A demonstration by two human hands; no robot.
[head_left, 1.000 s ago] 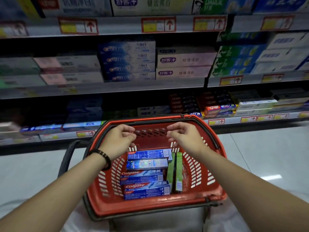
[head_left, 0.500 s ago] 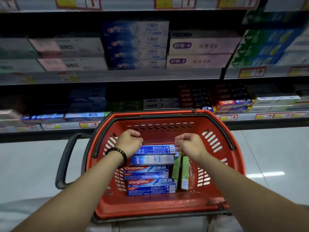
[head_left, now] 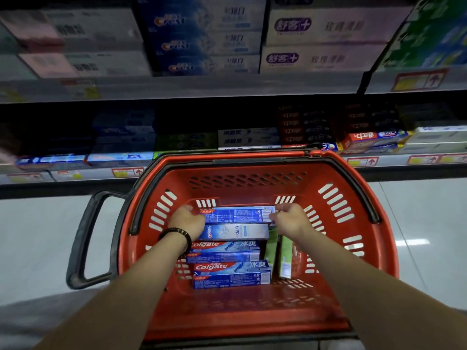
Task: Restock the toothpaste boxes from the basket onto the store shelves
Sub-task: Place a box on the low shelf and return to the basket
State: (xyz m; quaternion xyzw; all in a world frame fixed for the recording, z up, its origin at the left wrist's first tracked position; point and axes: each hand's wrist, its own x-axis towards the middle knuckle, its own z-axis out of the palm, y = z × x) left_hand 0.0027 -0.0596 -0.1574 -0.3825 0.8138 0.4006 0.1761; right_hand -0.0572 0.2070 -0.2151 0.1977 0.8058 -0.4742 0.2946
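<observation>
Basket: we see a red plastic basket with slotted walls, viewed from above, in front of the shelves. Its black handle is folded out to the left.
Far blue box: the far blue box is a long toothpaste carton, the farthest of a row of four. It sits inside the basket near the far wall, its length running left to right. We cannot tell whether it rests on the bottom or is raised.
Left hand: the left hand reaches into the basket, and its curled fingers close on the left end of the far blue box. The fingertips are hidden behind the knuckles. A dark beaded bracelet sits on the wrist.
Right hand: the right hand grips the right end of the same box, fingers curled round it beside the barcode.
Second blue box: the second blue box, paler, lies just nearer to us and alongside the far one.
Colgate boxes: two Colgate boxes with red lettering lie nearest us, parallel to the others.
Green boxes: the green boxes stand on edge at the right of the row, running front to back, partly under the right forearm.
Shelves: two stocked levels — blue, white and pink cartons above, red, green and blue ones below. The print is blurred. Yellow-and-red price tags line the edges.
Floor: the floor is pale and glossy on both sides of the basket.
</observation>
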